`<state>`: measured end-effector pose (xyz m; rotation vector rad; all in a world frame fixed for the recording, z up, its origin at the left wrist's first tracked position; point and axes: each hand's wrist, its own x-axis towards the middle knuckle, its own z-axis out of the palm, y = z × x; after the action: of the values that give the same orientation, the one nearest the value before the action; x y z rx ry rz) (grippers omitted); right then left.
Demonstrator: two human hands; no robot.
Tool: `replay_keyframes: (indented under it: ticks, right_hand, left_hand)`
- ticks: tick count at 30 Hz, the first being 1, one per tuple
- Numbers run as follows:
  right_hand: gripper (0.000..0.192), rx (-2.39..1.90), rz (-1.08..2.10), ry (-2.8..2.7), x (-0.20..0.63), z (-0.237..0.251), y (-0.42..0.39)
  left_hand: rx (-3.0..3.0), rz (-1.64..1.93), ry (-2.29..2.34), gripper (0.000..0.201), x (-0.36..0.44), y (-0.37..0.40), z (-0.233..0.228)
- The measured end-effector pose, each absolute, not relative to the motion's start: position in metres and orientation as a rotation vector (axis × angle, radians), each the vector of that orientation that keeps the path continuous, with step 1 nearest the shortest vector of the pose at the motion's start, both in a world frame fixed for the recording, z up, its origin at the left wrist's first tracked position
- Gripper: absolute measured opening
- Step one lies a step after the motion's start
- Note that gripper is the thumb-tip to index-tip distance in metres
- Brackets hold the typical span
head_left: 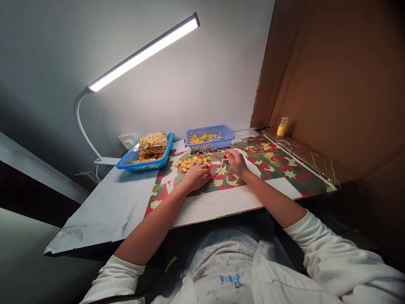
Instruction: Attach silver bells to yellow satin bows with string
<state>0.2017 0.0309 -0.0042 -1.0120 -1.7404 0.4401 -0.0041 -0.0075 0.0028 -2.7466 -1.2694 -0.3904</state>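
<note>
With the left hand (pixel 196 174) resting curled on the heap of small yellow pieces (pixel 193 161) and the right hand (pixel 234 161) pinching something tiny, sorting seems underway, so picking another piece will demand fine fingertip control.

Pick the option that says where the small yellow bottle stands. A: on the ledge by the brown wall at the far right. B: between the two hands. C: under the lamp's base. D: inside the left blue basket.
A: the yellow bottle stands upright on the ledge against the brown wall, well away from both blue baskets and the hands.
</note>
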Motion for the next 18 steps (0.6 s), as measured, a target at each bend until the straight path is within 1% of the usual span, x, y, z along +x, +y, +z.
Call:
replay_keyframes:
  ticks: [4,8,11,14,18]
  right_hand:
    - [0.033,-0.989,0.433,-1.752,0.201,-0.005,0.030]
    - [0.031,-0.927,0.442,-1.812,0.197,-0.004,0.022]
    - [0.026,-0.806,0.509,-1.951,0.191,-0.003,0.010]
    - [0.021,-0.607,0.609,-2.192,0.180,-0.006,-0.004]
    - [0.027,-0.330,0.613,-2.473,0.166,-0.013,-0.019]
  left_hand:
    - [-2.703,-0.356,-1.279,0.023,0.002,-0.011,0.003]
    - [-2.657,-0.398,-1.332,0.021,0.007,-0.011,-0.002]
    - [-2.583,-0.523,-1.435,0.017,0.002,-0.008,0.000]
    - [-2.413,-0.702,-1.600,0.020,-0.011,-0.002,0.008]
    - [-2.129,-0.843,-1.831,0.023,-0.032,0.004,0.017]
